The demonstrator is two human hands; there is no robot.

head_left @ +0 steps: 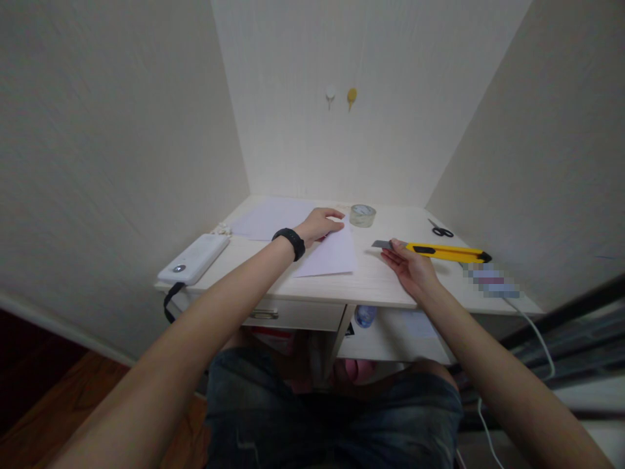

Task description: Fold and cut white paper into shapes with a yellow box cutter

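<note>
My left hand [319,225], with a black band on its wrist, is on a white sheet of paper [332,254] near the middle of the desk. Its thumb and forefinger are at the sheet's upper right part, and the other fingers are partly hidden. In my right hand [410,267] is a yellow utility knife [449,253] with its blade out and pointing left. The thumb and fingers pinch it near the blade, above the desk. A roll of clear tape [362,215] stands between and beyond both hands.
More white paper [273,215] lies at the back left. A white power bank [194,259] with a black strap is at the left edge. Black scissors [442,230] lie at the back right, with a blurred item [491,280] and white cable [537,332] nearer. Walls enclose the white desk [371,283].
</note>
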